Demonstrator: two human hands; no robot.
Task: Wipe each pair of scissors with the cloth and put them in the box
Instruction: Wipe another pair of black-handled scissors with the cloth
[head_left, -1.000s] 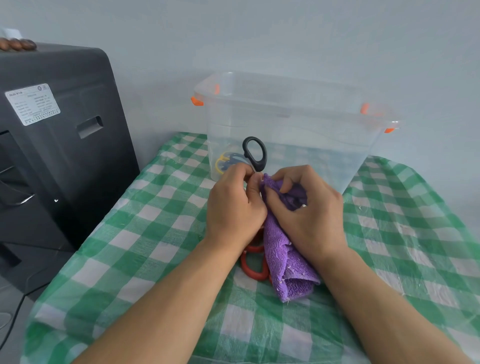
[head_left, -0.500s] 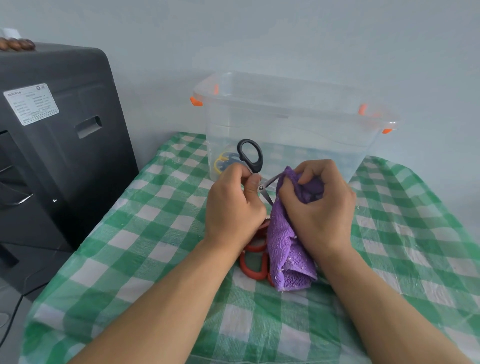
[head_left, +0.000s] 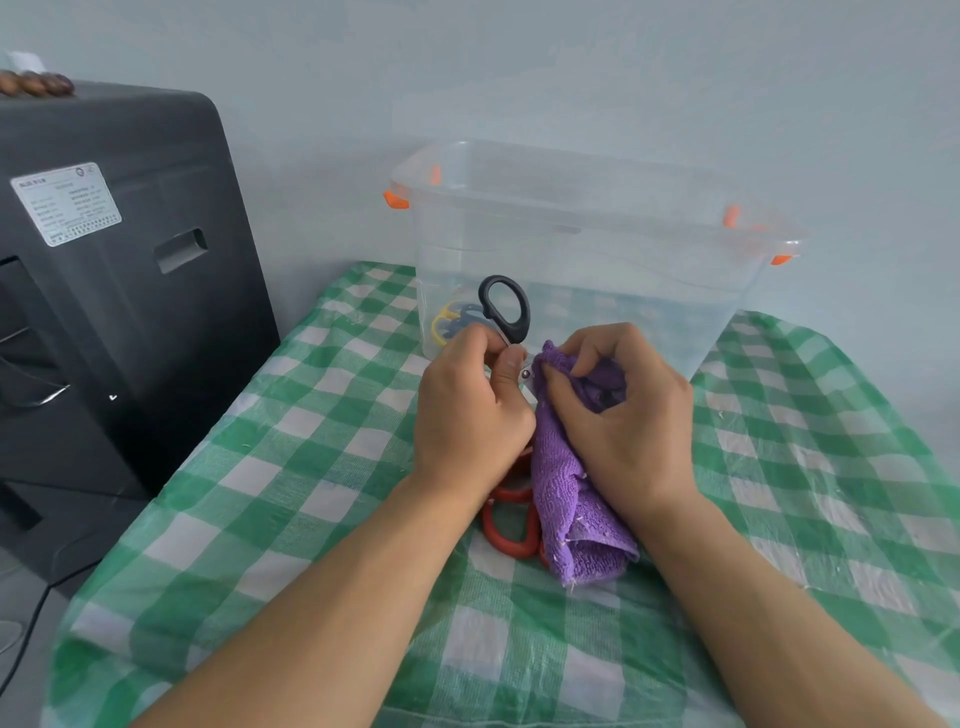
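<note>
**Black-handled scissors being wiped in front of the clear box**

The left hand (head_left: 470, 415) is gripping a pair of black-handled scissors (head_left: 506, 310), its fingers curled tight around the lower handle while the upper loop is sticking up above the knuckles. The thumb is pressing close to the pivot screw, which is showing as a small metal dot between the two hands.

The right hand (head_left: 623, 415) is holding a purple cloth (head_left: 571, 499) bunched around the blades — its fingers and thumb are curled into the fabric, pinching it right against the pivot. The blades themselves are lying hidden inside the cloth, so how far apart they stand cannot be told. The rest of the cloth is hanging down below the right hand, and its folded lower end is resting on the green-and-white checked tablecloth (head_left: 322, 467).

Under the two wrists, a pair of red-handled scissors (head_left: 506, 525) is lying on the tablecloth, its handle loops partly covered by the left wrist and by the hanging cloth.

Just beyond the hands a clear plastic box (head_left: 597, 249) with orange clips is standing open. Through its near wall, above the left hand's knuckles, yellow and blue-grey scissor handles (head_left: 452, 322) are showing at the bottom of the box — how many pairs they make up is not clear.

Well off to the left of the left forearm a black machine (head_left: 119, 291) with a white label is standing beside the table.
</note>
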